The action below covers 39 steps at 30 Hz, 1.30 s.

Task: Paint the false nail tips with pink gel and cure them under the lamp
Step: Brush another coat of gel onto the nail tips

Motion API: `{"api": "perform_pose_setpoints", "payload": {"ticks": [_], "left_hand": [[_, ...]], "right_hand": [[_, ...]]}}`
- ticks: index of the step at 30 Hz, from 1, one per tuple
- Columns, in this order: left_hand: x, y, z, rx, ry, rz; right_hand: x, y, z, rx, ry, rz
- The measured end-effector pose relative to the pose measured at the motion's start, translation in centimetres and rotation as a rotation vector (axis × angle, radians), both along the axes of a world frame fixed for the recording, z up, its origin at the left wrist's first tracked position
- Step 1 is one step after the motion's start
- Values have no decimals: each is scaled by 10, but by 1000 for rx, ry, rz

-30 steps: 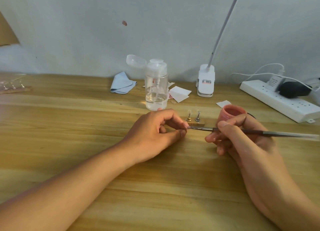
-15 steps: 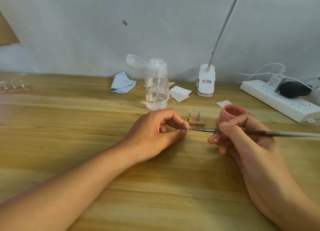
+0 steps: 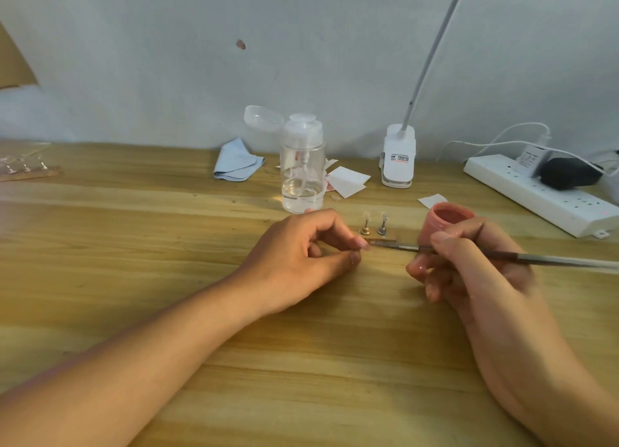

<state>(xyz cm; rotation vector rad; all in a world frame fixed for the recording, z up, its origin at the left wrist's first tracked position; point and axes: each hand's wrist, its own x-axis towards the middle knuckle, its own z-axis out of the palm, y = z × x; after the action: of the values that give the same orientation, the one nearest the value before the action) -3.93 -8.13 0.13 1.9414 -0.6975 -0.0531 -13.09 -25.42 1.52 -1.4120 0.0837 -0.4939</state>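
My left hand [image 3: 301,255] rests on the wooden table, thumb and forefinger pinching a small nail tip [image 3: 363,244] that is mostly hidden by the fingers. My right hand [image 3: 469,265] grips a thin grey brush [image 3: 536,257] like a pen, its tip touching the pinched nail tip. Just behind stand two clear nail tips on small metal stands [image 3: 375,227] on a little wooden strip. An open pink gel pot [image 3: 445,220] sits behind my right fingers. The white clip lamp [image 3: 398,158] stands at the back, its neck rising out of view.
A clear pump bottle [image 3: 303,175] with its lid flipped open stands behind my left hand. A blue cloth [image 3: 236,162], white paper squares [image 3: 346,182], a white power strip [image 3: 542,195] with plugs at right, and more nail stands [image 3: 25,168] at far left.
My right hand and the brush have shifted slightly to the right; the brush tip stays at the nail tip. My left hand has held still.
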Motion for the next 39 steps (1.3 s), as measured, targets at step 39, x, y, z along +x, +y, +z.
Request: {"api": "perform_pose_setpoints", "payload": {"ticks": [39], "left_hand": [[-3, 0, 4, -56, 54, -27]], "right_hand": [[19, -33, 2, -131, 106, -445]]}}
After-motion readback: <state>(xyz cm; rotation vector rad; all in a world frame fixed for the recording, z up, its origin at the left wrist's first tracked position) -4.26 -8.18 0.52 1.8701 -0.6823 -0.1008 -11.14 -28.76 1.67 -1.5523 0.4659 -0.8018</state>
